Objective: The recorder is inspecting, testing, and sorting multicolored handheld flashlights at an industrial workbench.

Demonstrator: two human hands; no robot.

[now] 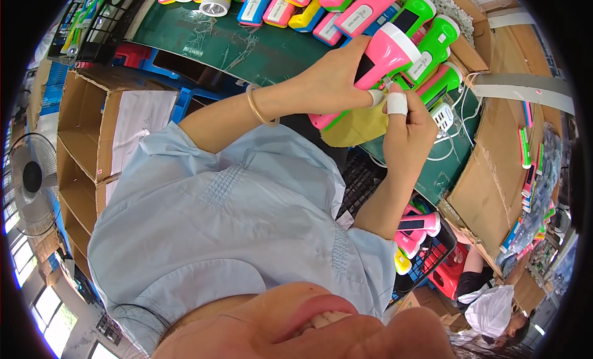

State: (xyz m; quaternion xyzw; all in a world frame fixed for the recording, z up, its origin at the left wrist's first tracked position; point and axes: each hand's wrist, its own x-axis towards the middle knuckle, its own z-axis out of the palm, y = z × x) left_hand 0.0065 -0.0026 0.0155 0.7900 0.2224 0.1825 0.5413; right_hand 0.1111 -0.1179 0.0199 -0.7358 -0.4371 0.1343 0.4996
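Note:
A pink flashlight (384,50) with a white rim, a dark panel and green edging lies tilted in my left hand (333,78). The fingers wrap round its body, and the thumb wears white tape. My right hand (409,121), also with a taped finger, is closed in a pinch against the flashlight's side. A tiny shiny tip shows at those fingertips, but what they hold is too small to name. Beneath both hands hangs a yellow cloth (358,127). Just beyond the right hand lie green flashlights (436,45).
Many coloured flashlights (364,12) line the far side of the green table (185,35). A white multi-port charger (442,118) with loose cables sits at the right, beside cardboard (488,198). More flashlights fill a black basket (432,260) near my right elbow. Cardboard shelving (83,130) stands left; another person (491,306) is lower right.

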